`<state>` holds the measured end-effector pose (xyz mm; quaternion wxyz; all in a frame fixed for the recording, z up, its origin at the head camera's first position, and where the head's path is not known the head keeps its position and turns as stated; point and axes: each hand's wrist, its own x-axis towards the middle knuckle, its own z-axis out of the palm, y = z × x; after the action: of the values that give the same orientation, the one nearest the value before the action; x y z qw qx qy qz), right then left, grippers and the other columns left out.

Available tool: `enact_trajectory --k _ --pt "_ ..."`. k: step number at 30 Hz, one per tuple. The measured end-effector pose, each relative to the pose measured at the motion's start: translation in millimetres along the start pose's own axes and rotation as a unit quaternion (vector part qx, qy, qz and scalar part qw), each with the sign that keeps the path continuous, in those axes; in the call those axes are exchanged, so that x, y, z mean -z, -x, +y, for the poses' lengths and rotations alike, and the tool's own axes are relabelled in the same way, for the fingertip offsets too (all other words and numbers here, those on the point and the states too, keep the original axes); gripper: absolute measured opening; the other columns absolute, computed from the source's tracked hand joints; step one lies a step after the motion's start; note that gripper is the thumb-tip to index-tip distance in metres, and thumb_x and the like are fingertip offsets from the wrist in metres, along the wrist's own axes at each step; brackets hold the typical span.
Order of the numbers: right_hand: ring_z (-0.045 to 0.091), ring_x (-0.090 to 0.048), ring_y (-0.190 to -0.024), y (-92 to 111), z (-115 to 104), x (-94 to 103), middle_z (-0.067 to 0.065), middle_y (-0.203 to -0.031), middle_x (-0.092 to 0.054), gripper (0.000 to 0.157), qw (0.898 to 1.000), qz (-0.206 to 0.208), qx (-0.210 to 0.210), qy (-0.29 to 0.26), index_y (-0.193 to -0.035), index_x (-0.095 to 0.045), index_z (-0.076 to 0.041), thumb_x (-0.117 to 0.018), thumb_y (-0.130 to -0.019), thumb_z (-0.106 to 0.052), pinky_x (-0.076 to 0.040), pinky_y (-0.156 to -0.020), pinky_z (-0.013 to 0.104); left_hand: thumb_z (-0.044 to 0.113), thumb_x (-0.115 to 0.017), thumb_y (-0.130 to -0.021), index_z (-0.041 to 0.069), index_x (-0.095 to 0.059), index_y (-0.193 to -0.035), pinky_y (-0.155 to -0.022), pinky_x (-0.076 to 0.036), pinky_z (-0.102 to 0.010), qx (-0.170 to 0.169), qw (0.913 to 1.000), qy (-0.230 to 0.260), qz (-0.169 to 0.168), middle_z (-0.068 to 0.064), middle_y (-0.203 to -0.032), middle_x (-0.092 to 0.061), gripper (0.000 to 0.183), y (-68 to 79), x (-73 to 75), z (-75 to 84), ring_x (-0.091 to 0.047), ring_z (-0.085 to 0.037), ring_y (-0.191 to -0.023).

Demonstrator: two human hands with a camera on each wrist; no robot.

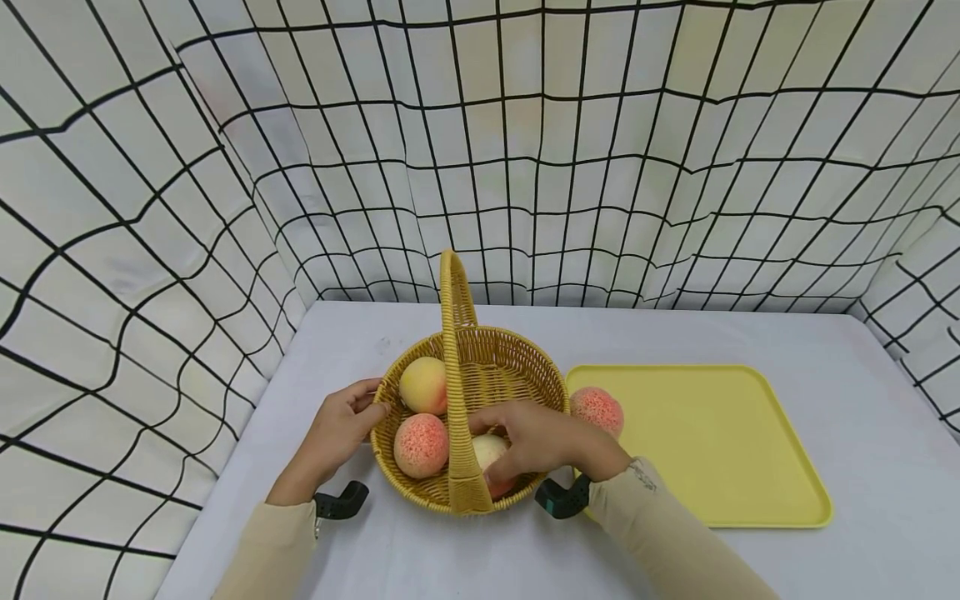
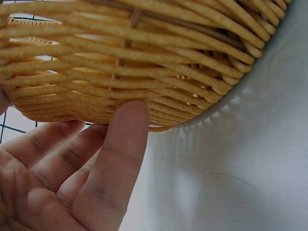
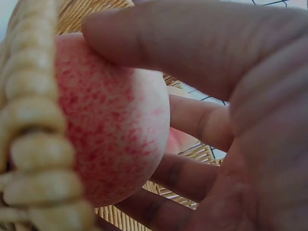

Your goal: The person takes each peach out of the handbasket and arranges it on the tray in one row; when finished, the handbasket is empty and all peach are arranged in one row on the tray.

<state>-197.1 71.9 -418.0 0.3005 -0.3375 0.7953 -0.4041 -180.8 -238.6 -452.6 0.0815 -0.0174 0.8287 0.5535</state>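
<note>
A woven basket (image 1: 510, 346) with a tall arched handle (image 1: 452, 367) stands on the table. My left hand (image 1: 341, 429) holds its left side, thumb over the rim and fingers against the outer weave (image 2: 96, 62). Inside, left of the handle, lie a yellow peach (image 1: 422, 385) and a pink speckled peach (image 1: 421, 446). Reaching over the basket's right rim, my right hand (image 1: 536, 437) grips a pale and red peach (image 3: 113, 125) low in the basket beside the handle. Its thumb and fingers curl round the fruit.
Right of the basket lies a yellow tray (image 1: 705, 442), with another pink peach (image 1: 597, 412) at its left edge by the basket's rim. White cloth covers the table (image 1: 420, 558). Black netting (image 1: 536, 167) over white sheeting encloses the back and sides.
</note>
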Motion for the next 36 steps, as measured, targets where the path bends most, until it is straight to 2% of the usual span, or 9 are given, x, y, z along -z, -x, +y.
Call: enact_trajectory --k 9,13,22,30,36 --pt "0.009 -0.061 -0.088 -5.5 0.9 -1.6 -0.011 -0.098 -0.067 0.047 0.999 -0.018 0.002 0.038 -0.115 -0.074 -0.031 -0.088 -0.073 -0.014 -0.054 -0.075 0.027 0.013 -0.058 -0.104 -0.003 -0.051 -0.148 -0.077 -0.061 -0.029 -0.001 1.0 0.004 0.0 -0.027 -0.133 -0.065 0.047 0.9 0.1 -0.2 -0.072 -0.026 -0.105" --pt "0.008 -0.061 -0.086 -6.6 1.4 -2.6 -0.011 -0.097 -0.066 0.046 0.999 -0.028 -0.001 0.044 -0.113 -0.074 -0.031 -0.088 -0.073 -0.015 -0.054 -0.074 0.026 0.013 -0.058 -0.104 -0.002 -0.051 -0.148 -0.078 -0.062 -0.029 0.004 1.0 0.009 0.0 -0.027 -0.134 -0.064 0.047 1.2 -0.2 0.1 -0.071 -0.027 -0.106" --pt "0.007 -0.06 -0.084 -7.0 1.9 -3.1 -0.011 -0.093 -0.066 0.042 0.998 -0.024 0.001 0.064 -0.111 -0.074 -0.031 -0.089 -0.074 -0.018 -0.053 -0.071 0.025 0.012 -0.057 -0.104 -0.003 -0.051 -0.149 -0.078 -0.062 -0.029 0.002 0.9999 0.013 -0.001 -0.027 -0.134 -0.064 0.047 1.1 0.0 0.1 -0.071 -0.027 -0.106" --pt "0.008 -0.061 -0.086 -2.8 2.2 -1.5 -0.012 -0.096 -0.067 0.048 0.998 0.004 0.007 0.061 -0.116 -0.073 -0.033 -0.086 -0.073 -0.019 -0.055 -0.073 0.027 0.012 -0.058 -0.103 -0.002 -0.052 -0.148 -0.076 -0.061 -0.029 0.003 0.9999 0.014 0.001 -0.026 -0.131 -0.066 0.047 0.7 -0.1 0.1 -0.071 -0.025 -0.103" --pt "0.01 -0.063 -0.089 3.9 -0.8 1.1 -0.011 -0.105 -0.068 0.058 0.998 0.037 0.013 0.047 -0.13 -0.071 -0.025 -0.085 -0.074 -0.016 -0.056 -0.074 0.028 0.012 -0.058 -0.103 -0.003 -0.052 -0.147 -0.076 -0.061 -0.028 0.001 0.9999 0.015 0.001 -0.027 -0.13 -0.066 0.047 1.0 -0.1 -0.7 -0.071 -0.025 -0.101"
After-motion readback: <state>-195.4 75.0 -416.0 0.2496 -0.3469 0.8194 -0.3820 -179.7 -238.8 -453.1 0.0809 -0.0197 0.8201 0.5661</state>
